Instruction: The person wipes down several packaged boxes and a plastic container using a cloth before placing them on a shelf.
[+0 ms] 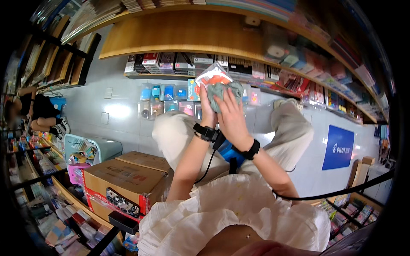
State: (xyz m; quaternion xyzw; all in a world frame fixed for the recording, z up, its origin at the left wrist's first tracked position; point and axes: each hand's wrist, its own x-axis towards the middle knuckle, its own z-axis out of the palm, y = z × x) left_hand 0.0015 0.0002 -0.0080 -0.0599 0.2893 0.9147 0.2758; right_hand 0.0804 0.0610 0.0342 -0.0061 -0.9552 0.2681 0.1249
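My left hand (209,110) holds a transparent plastic package (214,76) with something orange-red inside and a white edge; its exact kind cannot be told. Against the near side of the package, my right hand (231,116) presses a crumpled grey-green cloth (217,92), fingers spread over it. The cloth hides the lower part of the package and much of my left palm. Beyond and beside both hands, several transparent boxes (168,92) with blue, pink and brown contents stand in rows on the grey tiled floor (123,128).
A wooden shelf (185,32) spans the far side, with boxed goods (166,62) on the lower level. At left are a cardboard box (128,169) with a patterned phone on its side, a light-blue bin (110,148) and a seated person (40,112). A blue mat (338,147) lies at right.
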